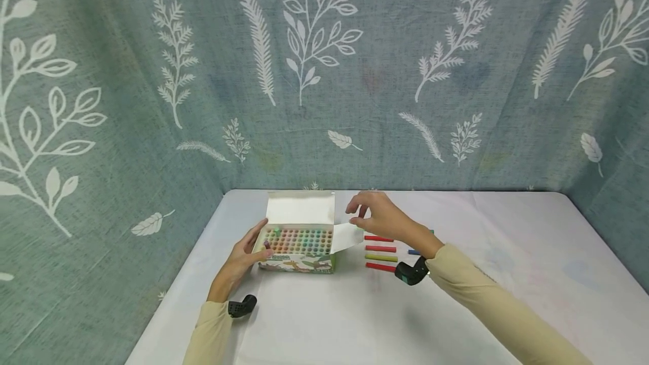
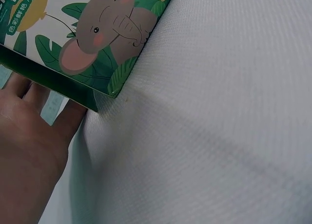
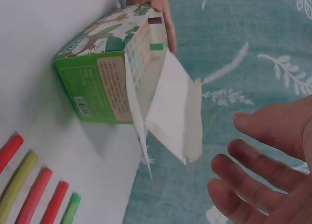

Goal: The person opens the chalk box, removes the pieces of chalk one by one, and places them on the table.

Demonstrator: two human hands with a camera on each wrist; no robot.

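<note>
An open cardboard box (image 1: 296, 265) of chalk stands on the table, printed with an elephant and leaves. Rows of coloured chalk ends (image 1: 304, 241) fill it. Near its left end a purple chalk (image 1: 267, 245) and a green chalk (image 1: 276, 231) stand higher than the rest. My left hand (image 1: 237, 258) grips that left end, thumb over the front edge, fingers along the side. My right hand (image 1: 380, 214) hovers above the white right side flap (image 1: 347, 236), fingers loosely bent. Nothing shows between those fingers in the right wrist view.
Right of the box lie red chalk sticks (image 1: 380, 249) and a yellow one (image 1: 381, 258), partly under my right forearm. A blue chalk (image 1: 413, 252) lies farther right. The box's lid (image 1: 301, 208) stands raised at the back, before a leaf-patterned curtain (image 1: 314, 145).
</note>
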